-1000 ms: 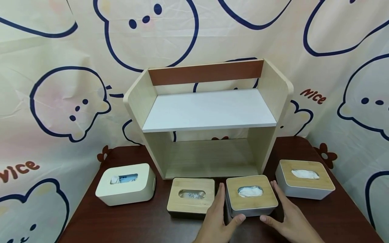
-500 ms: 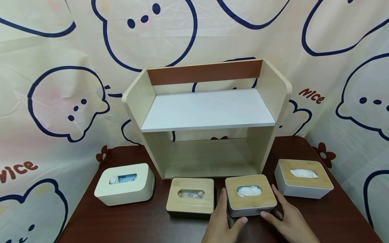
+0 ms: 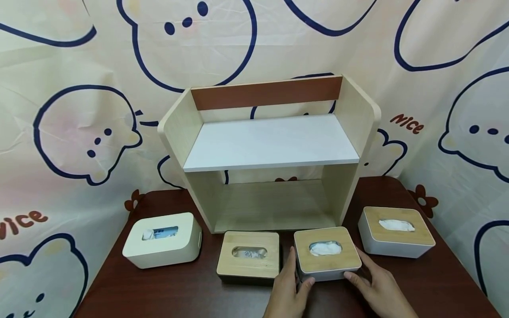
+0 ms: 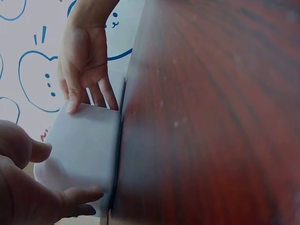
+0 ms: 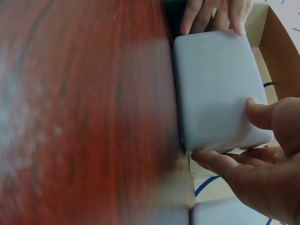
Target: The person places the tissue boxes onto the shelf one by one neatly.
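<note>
A tissue box with a light wood lid and grey-white sides stands on the table in front of the shelf. A white tissue shows in its oval slot. My left hand holds it from the left, fingers along the side and thumb at the front. On the opposite side my right hand grips it, thumb on the front right corner. In the left wrist view, the box's pale front face lies between both hands. The right wrist view shows the right thumb pressed on that front face.
To the left stand a wood-lidded tissue box with a dark base and a cream tissue box. Another wood-lidded tissue box is at the right. A two-level shelf stands behind on the dark brown table.
Both hands have closed in on the box between them. The left hand has shifted right against its side, and the right thumb has come onto the front corner.
</note>
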A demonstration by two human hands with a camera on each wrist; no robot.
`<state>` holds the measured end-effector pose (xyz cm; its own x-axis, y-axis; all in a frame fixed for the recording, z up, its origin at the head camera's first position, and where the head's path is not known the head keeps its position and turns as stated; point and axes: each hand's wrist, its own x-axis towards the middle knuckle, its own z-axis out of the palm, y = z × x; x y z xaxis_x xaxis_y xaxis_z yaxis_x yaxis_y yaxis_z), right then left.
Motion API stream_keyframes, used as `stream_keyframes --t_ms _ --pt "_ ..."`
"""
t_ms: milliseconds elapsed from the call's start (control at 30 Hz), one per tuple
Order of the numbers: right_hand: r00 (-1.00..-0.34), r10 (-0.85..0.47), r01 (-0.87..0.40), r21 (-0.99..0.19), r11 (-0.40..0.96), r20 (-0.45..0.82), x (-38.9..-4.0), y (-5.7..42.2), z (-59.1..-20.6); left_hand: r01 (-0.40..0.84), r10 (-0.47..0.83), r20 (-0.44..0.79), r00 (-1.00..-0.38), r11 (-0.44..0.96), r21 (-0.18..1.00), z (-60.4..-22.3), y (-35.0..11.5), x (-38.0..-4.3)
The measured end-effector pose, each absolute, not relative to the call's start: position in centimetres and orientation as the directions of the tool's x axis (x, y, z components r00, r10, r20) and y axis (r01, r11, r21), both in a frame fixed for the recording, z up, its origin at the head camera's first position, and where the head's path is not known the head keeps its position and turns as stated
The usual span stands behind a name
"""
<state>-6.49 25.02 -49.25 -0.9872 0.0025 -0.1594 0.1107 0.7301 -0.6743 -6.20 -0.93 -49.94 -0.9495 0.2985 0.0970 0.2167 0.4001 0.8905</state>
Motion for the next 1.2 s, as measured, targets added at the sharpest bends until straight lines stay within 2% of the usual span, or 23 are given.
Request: stream_keyframes --t_ms 200,667,1033,1200 --pt "-0.993 0.011 0.084 -0.66 0.747 -0.114 -6.3 24.9 -49.2 0.172 0.264 0.061 -0.963 0.42 0.891 -49.1 -0.7 -6.0" --pt "-0.999 0.032 0.011 -0.662 0.749 0.018 -5.7 24.6 -49.4 0.229 0.25 0.13 -0.959 0.421 0.878 -49.2 -0.7 -6.2" --pt "-0.995 0.071 0.009 -0.649 0.76 0.069 -5.9 24.3 -48.8 0.229 0.25 0.136 -0.959 0.395 0.89 -48.2 -0.6 -6.8" --pt "-0.995 0.102 0.059 -0.686 0.725 0.022 -6.5 23.8 -48.0 0.217 0.223 0.138 -0.965 0.384 0.898 -47.6 -0.6 -7.3"
